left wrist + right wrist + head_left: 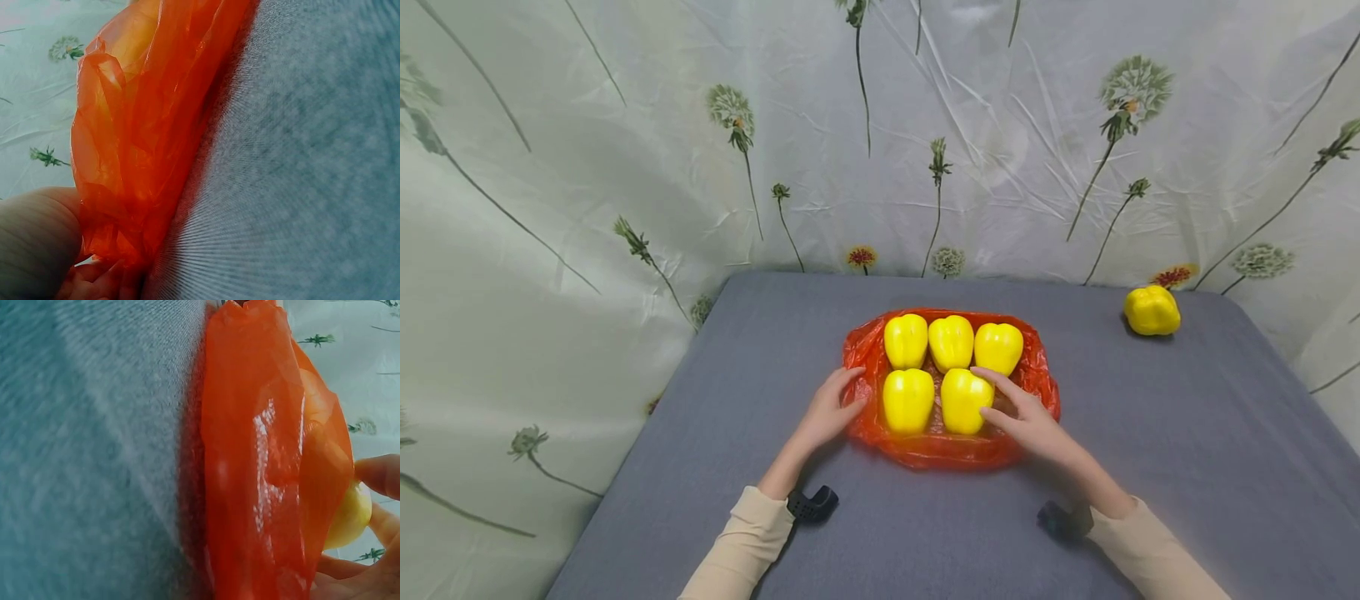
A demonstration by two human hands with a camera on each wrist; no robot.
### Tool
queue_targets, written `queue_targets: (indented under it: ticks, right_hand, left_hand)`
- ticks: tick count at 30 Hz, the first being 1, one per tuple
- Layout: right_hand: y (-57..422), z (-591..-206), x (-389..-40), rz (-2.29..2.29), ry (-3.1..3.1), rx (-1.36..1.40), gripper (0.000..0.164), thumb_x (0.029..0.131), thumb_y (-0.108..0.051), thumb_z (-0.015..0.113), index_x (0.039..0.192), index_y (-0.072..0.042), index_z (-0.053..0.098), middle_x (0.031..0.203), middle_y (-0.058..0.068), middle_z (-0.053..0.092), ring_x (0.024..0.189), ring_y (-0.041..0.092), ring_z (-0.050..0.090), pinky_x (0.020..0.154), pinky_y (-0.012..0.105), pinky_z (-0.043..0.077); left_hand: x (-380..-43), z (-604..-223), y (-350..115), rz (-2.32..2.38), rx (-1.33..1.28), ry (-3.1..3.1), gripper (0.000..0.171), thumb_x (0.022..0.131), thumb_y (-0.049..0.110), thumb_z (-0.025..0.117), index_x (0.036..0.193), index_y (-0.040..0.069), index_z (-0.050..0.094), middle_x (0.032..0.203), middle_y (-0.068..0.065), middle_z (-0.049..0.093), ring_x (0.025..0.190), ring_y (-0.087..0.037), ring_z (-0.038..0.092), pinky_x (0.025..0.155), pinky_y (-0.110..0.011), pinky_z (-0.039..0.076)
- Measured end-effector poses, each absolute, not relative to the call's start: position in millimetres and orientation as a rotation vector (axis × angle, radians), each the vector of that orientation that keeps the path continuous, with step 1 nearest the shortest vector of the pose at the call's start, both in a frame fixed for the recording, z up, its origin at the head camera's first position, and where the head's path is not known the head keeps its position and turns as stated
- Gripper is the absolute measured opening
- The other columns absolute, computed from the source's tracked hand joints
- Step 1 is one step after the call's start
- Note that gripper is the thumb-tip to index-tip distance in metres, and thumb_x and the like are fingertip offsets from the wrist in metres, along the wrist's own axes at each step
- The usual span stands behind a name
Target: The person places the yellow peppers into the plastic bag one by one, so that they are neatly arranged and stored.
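A red plastic bag (917, 454) lies spread with its mouth turned up. Inside stand several yellow bell peppers, three in the back row and two in front. My right hand (1033, 423) holds the front right bell pepper (961, 400) between thumb and fingers; in the right wrist view the bell pepper (352, 519) shows partly behind the bag's wall. At the bag's left rim, my left hand (826, 412) grips the plastic. The left wrist view has the crumpled bag (137, 144) between thumb and fingers, whose tips are partly hidden.
Another yellow bell pepper (1152, 311) lies on its side near the table's back right corner. Grey cloth covers the table (1150, 442). A pale curtain (880, 183) with dandelion prints hangs behind it and along the left side.
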State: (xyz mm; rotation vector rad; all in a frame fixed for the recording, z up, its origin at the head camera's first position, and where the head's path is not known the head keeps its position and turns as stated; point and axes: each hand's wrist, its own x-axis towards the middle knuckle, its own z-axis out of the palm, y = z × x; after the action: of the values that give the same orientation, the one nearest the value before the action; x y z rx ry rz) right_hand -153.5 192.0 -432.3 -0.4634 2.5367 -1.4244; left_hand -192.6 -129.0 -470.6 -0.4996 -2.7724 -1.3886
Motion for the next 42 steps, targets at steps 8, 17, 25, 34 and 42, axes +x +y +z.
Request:
queue_targets:
  ticks: [8,17,25,34,42]
  right_hand:
    - [187.6,-430.7,-153.5,-1.355,2.565,-0.439,0.059,0.094,-0.036,0.052,0.147,-0.029,0.027,0.149,0.008,0.039,0.129,0.031,0.045,0.103,0.057,0.040]
    - [184.9,-431.8,-154.4,-1.279,2.591,-0.454,0.057,0.096,-0.038,0.048,0.148,-0.032,0.025,0.149,0.010,0.040,0.128,0.032,0.047,0.104,0.059,0.038]
    - [182.7,-429.8,-154.0,-1.242,2.585,-0.481,0.057,0.096,-0.037,0.047,0.148,-0.033,0.025,0.149,0.010,0.039,0.130,0.032,0.045,0.106,0.058,0.035]
    - [181.7,-432.4,-155.9,-1.270,2.638,-0.514,0.054,0.096,-0.031,0.050,0.146,-0.026,0.031,0.147,0.009,0.042,0.119,0.028,0.052,0.100,0.049,0.046]
    - [184.3,-433.2,-156.4,-1.297,2.645,-0.437,0.055,0.094,-0.034,0.052,0.145,-0.028,0.032,0.141,0.010,0.047,0.108,0.024,0.055,0.091,0.040,0.052]
  left_hand:
    - [-193.1,-469.8,-128.4,-1.398,-0.472,-2.791,0.050,0.087,0.016,0.061,0.135,0.007,0.048,0.140,-0.020,0.045,0.132,-0.037,0.040,0.110,-0.054,0.034]
    - [-192.0,-469.2,-129.3,-1.395,-0.460,-2.797,0.050,0.087,0.016,0.061,0.135,0.007,0.048,0.142,-0.021,0.043,0.134,-0.038,0.039,0.110,-0.056,0.033]
    - [-191.9,-469.3,-129.8,-1.389,-0.453,-2.808,0.051,0.088,0.018,0.061,0.136,0.008,0.047,0.142,-0.020,0.044,0.133,-0.037,0.040,0.109,-0.055,0.034]
    - [-192.0,-469.0,-129.2,-1.375,-0.470,-2.798,0.050,0.087,0.015,0.061,0.135,0.007,0.048,0.141,-0.021,0.044,0.134,-0.039,0.039,0.110,-0.056,0.033]
    - [-193.3,-470.7,-129.0,-1.371,-0.486,-2.788,0.049,0.088,0.016,0.060,0.134,0.007,0.049,0.141,-0.022,0.044,0.134,-0.040,0.038,0.110,-0.057,0.032]
